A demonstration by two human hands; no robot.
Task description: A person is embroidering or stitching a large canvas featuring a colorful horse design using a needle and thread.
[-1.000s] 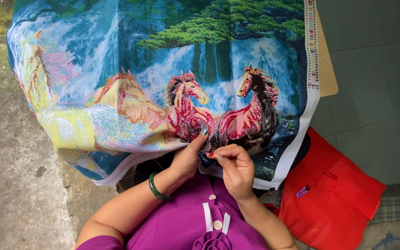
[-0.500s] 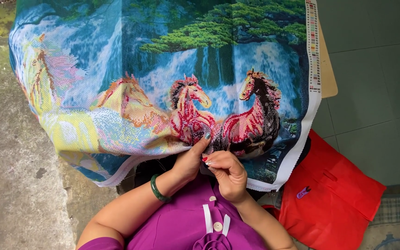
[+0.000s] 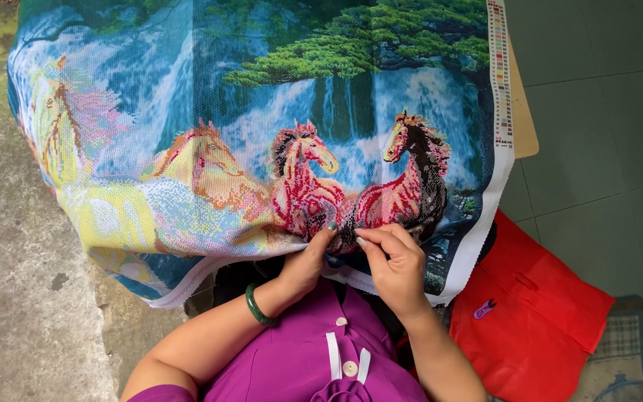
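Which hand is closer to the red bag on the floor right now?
Right. The right hand pinches at the embroidered canvas edge, just left of the red bag in the picture. The left hand sits beyond it, farther from the bag, also on the canvas.

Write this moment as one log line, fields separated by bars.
left hand: thumb on embroidery cloth | right hand: fingers pinched at cloth edge, needle not visible | red bag: beside

Coarse woven embroidery canvas (image 3: pixel 262 126), glossy green bangle (image 3: pixel 255 306), rough concrete floor (image 3: pixel 16 313)
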